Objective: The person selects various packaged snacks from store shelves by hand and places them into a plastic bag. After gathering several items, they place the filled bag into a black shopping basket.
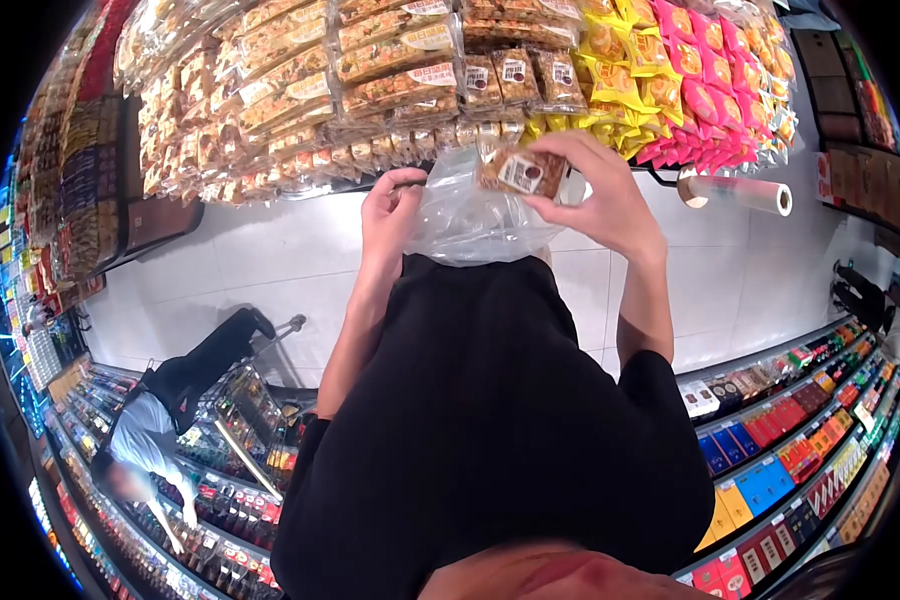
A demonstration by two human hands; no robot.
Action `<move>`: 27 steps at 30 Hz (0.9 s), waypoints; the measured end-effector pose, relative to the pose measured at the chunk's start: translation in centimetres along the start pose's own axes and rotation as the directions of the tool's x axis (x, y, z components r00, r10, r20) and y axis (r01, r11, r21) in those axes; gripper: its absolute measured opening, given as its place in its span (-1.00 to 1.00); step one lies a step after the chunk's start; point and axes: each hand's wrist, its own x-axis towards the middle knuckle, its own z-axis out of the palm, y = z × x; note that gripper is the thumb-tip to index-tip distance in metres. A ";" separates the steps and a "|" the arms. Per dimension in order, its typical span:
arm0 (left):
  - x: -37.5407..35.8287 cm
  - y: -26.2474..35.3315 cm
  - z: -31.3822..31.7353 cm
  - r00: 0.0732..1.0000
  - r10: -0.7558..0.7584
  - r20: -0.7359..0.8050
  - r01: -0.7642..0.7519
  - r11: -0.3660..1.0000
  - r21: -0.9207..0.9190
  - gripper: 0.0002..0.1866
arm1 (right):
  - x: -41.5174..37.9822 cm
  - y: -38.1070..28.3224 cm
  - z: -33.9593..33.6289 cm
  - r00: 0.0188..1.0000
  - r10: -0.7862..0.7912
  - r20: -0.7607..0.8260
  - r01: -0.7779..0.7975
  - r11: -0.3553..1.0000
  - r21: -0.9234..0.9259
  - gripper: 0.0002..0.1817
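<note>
My left hand (392,212) has its fingers closed on the left edge of a clear plastic bag (470,218), which hangs in front of my body. My right hand (595,190) holds a small brown snack packet (521,173) with a white label between thumb and fingers, over the bag's right side. A pale round object shows between that thumb and the fingers, too unclear to name. Just beyond both hands are similar brown packets (518,78), lying on the display among other wrapped snacks.
Yellow packets (618,80) and pink packets (705,90) fill the display's right part. A plastic roll (740,193) sticks out below them. A person (150,430) stands by a cart (250,405) at the lower left. Stocked shelves (770,470) line the lower right.
</note>
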 end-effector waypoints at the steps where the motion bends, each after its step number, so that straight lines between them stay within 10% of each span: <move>1: -0.1 0.0 0.2 1.000 0.021 0.006 -0.021 1.000 0.018 -0.79 | 0.1 0.1 0.1 0.999 -0.020 -0.035 0.020 1.000 -0.012 -0.44; 8: -0.7 -0.3 0.5 1.000 0.020 -0.020 -0.019 0.999 0.030 -0.78 | 2.0 1.6 0.1 0.958 -0.170 -0.232 0.109 0.961 -0.254 -0.51; 15: -2.9 -0.8 1.3 0.998 0.024 -0.061 -0.023 1.000 0.017 -0.78 | 6.5 6.5 4.0 0.863 -0.053 -0.502 -0.177 0.899 -0.400 -0.59; 27: -7.8 -3.9 3.4 0.994 0.000 -0.108 -0.013 0.993 -0.114 -0.77 | 9.2 7.8 6.3 0.914 0.000 -0.407 -0.235 0.816 -0.528 -0.33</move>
